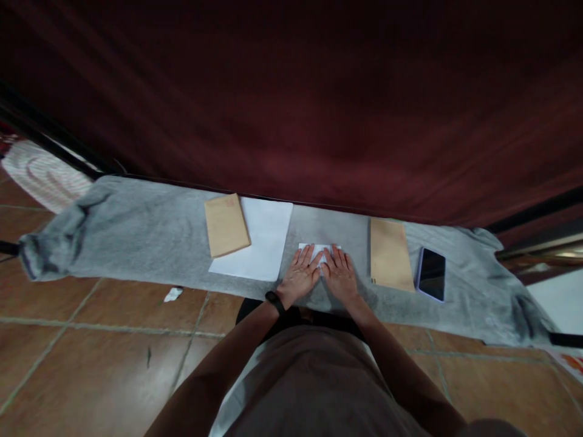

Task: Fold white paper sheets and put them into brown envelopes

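Observation:
A small piece of white paper (320, 247) lies on the grey cloth in front of me, mostly covered by my hands. My left hand (300, 273), with a black band at the wrist, rests flat on its left part, fingers spread. On its right part my right hand (339, 273) lies flat too, fingers apart. The two hands nearly meet at the thumbs and index fingers. Whether the paper is folded is hidden beneath them.
Left of my hands, brown envelopes (226, 226) overlap large white sheets (268, 237). More brown envelopes (390, 255) and a phone (432, 274) lie to the right. Grey cloth (150, 230) covers the narrow surface; a dark red curtain (319, 109) hangs behind it.

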The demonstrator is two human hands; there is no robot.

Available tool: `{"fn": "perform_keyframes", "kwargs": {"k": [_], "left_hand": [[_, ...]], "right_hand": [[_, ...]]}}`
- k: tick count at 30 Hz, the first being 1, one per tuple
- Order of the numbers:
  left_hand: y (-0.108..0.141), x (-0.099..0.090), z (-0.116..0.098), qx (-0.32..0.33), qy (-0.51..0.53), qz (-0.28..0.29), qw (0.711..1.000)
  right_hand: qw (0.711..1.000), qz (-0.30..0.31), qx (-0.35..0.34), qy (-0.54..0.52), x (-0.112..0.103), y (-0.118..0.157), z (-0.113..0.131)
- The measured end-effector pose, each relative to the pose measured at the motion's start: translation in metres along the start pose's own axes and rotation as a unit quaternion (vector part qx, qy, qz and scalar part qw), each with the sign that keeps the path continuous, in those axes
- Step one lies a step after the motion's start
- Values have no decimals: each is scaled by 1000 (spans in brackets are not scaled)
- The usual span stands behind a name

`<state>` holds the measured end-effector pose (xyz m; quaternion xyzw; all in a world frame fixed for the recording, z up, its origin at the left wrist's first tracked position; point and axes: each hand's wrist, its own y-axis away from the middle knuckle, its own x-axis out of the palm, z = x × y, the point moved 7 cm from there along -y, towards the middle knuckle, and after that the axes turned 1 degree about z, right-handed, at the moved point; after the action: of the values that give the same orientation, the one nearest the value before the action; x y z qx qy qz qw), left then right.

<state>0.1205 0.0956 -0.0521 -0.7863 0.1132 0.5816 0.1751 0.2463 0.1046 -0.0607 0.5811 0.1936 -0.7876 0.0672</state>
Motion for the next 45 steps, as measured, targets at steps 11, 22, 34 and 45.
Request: {"fn": "perform_keyframes", "kwargs": {"k": [11, 22, 34, 45], "left_hand": [[4, -7, 21, -26, 17, -17, 999], [5, -10, 22, -22, -6, -26, 999], [5, -10, 20, -21, -42, -30, 998], [42, -7, -22, 82, -35, 2, 996]], "right_hand": [[999, -32, 6, 20, -7, 11, -21], [997, -26, 46, 51, -19, 20, -36], [998, -36, -6, 58, -9, 28, 0], [996, -32, 26, 74, -5, 32, -11]]}}
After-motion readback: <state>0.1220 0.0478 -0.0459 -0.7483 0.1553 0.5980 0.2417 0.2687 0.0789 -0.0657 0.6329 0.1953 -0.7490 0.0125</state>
